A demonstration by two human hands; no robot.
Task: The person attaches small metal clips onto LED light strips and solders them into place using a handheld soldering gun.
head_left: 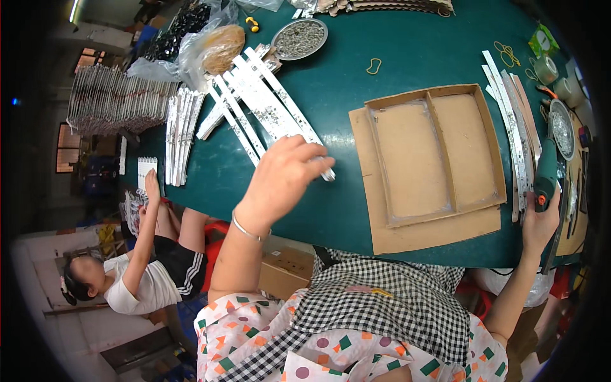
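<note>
A: So, the big green table [398,57] fills the view, and on it sits a cardboard tray [407,159], one divider making two compartments, brown floor showing in both!

B: Left of that, a pile of white strips [254,102] slants toward the worker.

A: And there's the left hand [289,167], right over the near end of those strips, fingers curled, partly open! Is it pinching one?

B: Can't tell from here; the fingers hide it. But look right: the right hand [541,223] is wrapped round the near end of a green tool [547,169], at the table's right side.

A: Metal bowl [325,43] at the far side, full of small metallic pieces [299,39]!

B: And a narrower-looking bowl [571,154] beside the tool, with clear bits [560,127] inside.
</note>
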